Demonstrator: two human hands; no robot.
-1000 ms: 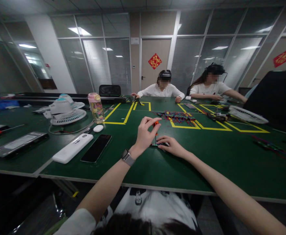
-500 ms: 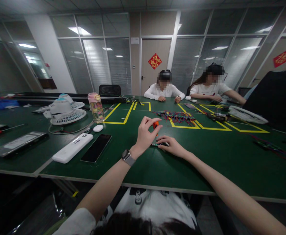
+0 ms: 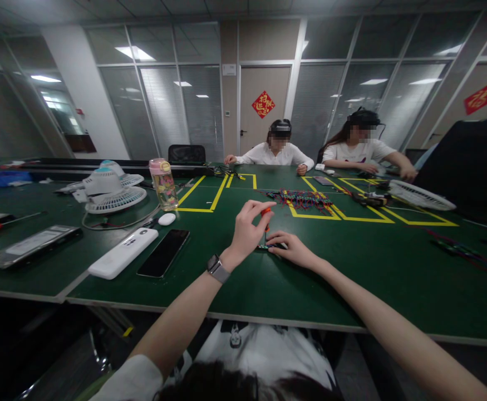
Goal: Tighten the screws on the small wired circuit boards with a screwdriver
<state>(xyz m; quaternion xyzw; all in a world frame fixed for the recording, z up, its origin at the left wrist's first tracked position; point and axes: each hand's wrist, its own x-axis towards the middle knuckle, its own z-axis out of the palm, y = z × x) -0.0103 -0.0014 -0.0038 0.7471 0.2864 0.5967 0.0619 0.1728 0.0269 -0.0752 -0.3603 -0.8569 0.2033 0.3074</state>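
My left hand point(image 3: 246, 231), with a watch on its wrist, pinches the orange handle of a small screwdriver point(image 3: 265, 213) that stands upright on the green table point(image 3: 352, 267). The tip rests on a small dark part point(image 3: 273, 246). My right hand point(image 3: 291, 249) lies beside it, fingers pressed down on that part, holding it against the table. The part is mostly hidden under my fingers.
To my left lie a black phone point(image 3: 164, 252), a white power bank point(image 3: 123, 252), a white mouse-like object point(image 3: 167, 219), a pink-capped bottle point(image 3: 163, 184) and white fans point(image 3: 112, 192). A bundle of coloured wires point(image 3: 304, 199) lies ahead. Two people sit at the far side.
My hands stay in place; the left fingers have shifted slightly on the screwdriver handle. The person opposite has moved an arm outward.
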